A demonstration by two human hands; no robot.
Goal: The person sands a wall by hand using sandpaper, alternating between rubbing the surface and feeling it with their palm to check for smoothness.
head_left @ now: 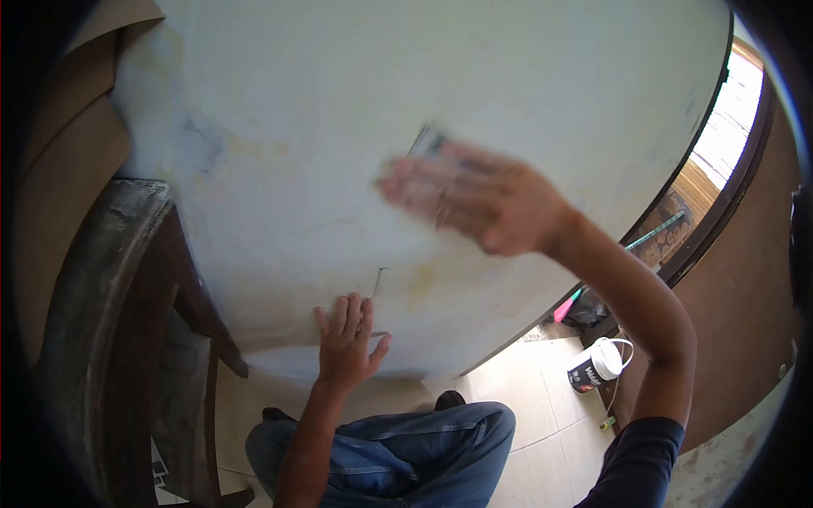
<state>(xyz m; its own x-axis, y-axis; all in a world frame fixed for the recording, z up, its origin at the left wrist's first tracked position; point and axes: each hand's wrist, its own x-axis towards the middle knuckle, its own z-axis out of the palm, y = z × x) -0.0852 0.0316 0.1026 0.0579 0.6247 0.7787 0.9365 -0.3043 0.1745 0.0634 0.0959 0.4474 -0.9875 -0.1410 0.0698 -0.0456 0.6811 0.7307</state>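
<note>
Piece of something dark (pixel 430 140) pokes out above blurry right hand (pixel 483 199), can't tell if clamped; left hand (pixel 345 345)'s farther, lower, fingers slightly apart on pale panel (pixel 339 102).

Large pale panel (pixel 296 203) stands upright, surface blotched yellowish and grey. Small dark-grey piece (pixel 431 141), blurred, at its middle.

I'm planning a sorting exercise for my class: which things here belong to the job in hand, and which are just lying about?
In the job:
panel, with the left hand on it
grey piece at the right hand, too blurred to name

Apparently just lying about:
bucket
turquoise stick
wooden frame
</note>
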